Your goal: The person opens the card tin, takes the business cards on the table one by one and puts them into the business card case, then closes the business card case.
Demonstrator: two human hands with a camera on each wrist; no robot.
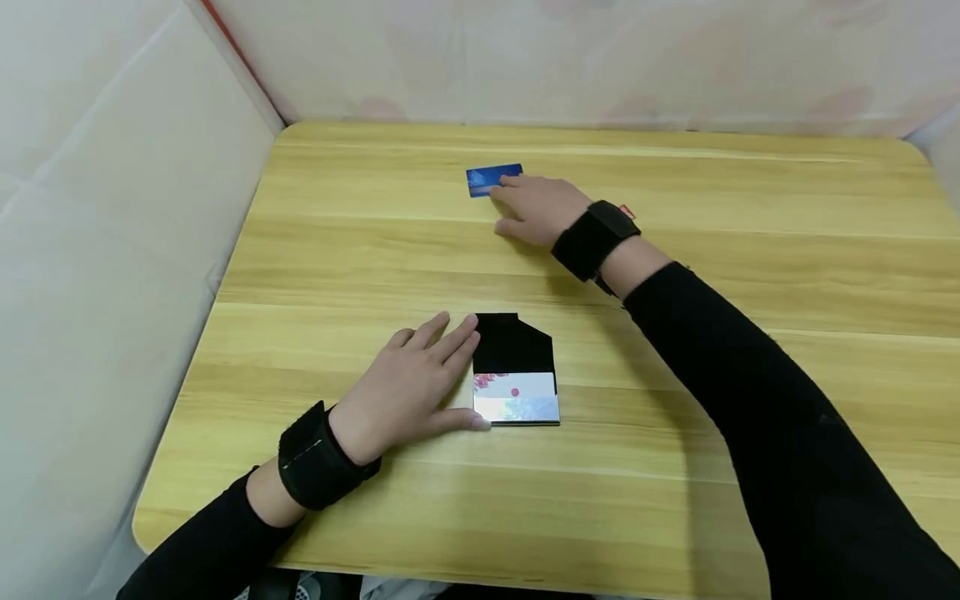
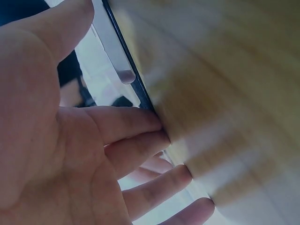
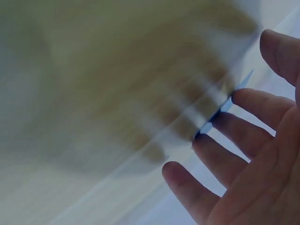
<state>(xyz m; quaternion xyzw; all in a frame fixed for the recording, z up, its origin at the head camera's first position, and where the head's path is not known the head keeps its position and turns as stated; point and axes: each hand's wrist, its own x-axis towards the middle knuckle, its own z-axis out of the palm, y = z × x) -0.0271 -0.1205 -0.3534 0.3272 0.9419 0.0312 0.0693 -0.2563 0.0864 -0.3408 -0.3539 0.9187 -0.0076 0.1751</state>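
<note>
A blue card (image 1: 482, 179) lies flat near the far side of the table. My right hand (image 1: 538, 210) reaches over it with fingers extended, the fingertips resting on its right part. In the right wrist view, three fingertips meet the thin blue card seen edge-on. Nearer me, a card holder (image 1: 516, 398) lies with its black flap (image 1: 512, 346) folded back toward the far side. Its lower part is white and silvery with a pink floral print. My left hand (image 1: 408, 385) is spread flat at the holder's left edge, thumb at the near left corner and fingertips beside the flap.
The light wooden table (image 1: 337, 275) carries both things. A pale wall covering (image 1: 570, 67) stands behind its far edge, and another pale panel (image 1: 112, 208) rises along the left side. Below the near edge, some dark and light items show partly.
</note>
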